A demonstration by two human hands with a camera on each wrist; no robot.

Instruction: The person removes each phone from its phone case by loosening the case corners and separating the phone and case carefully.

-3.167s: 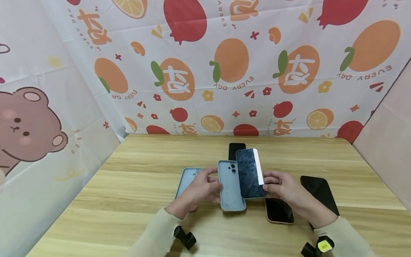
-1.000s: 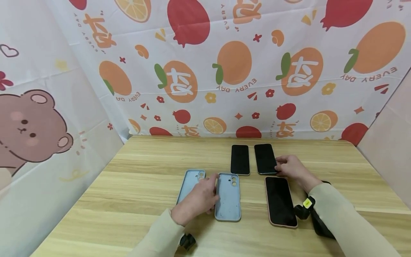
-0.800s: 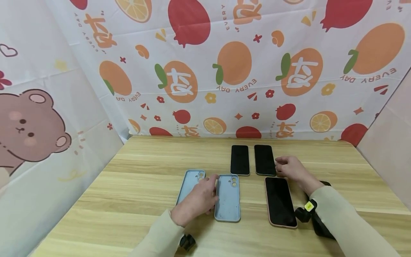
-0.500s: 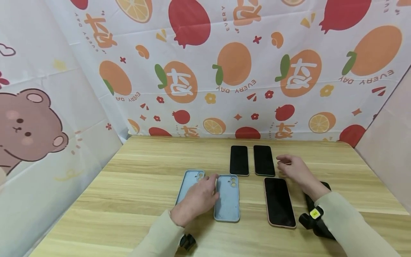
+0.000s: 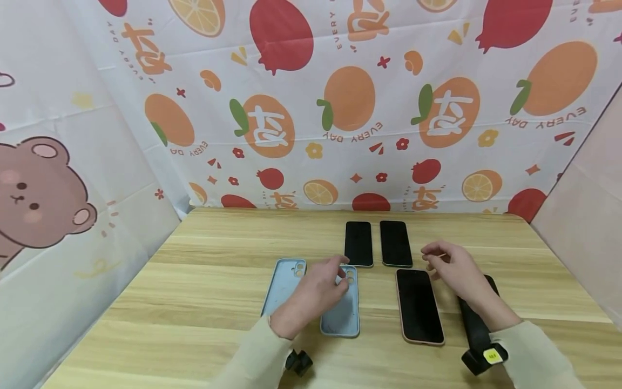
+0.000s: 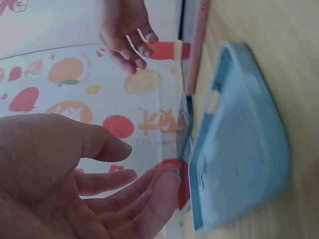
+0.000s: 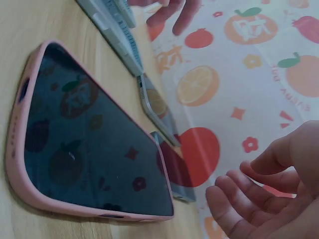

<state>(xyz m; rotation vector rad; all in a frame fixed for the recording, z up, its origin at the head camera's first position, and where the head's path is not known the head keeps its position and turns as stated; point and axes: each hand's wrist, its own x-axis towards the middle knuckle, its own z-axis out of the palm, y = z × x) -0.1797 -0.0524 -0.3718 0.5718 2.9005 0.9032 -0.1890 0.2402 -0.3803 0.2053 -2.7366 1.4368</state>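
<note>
Two light blue phone cases lie open side up, the left one (image 5: 282,283) partly behind my left forearm and the right one (image 5: 342,317) beside it. Above the right case hovers my left hand (image 5: 315,292), fingers loosely bent, holding nothing; a gap shows between it and the case in the left wrist view. Two dark phones, the left phone (image 5: 358,244) and the right phone (image 5: 396,244), lie side by side further back. My right hand (image 5: 452,267) is raised to the right of them, fingers relaxed, nothing in it. Nearest to it is a phone in a pink case (image 5: 420,307), screen up.
Under my right wrist lies a flat black object (image 5: 473,319), mostly hidden. The wooden table (image 5: 218,281) ends at a fruit-printed cloth (image 5: 301,162) behind and a bear-printed cloth (image 5: 131,227) on the left.
The phone my right hand held above the case now lies at the back, released; that hand has drawn off to the right. My left hand has risen from the right case's edge to over it.
</note>
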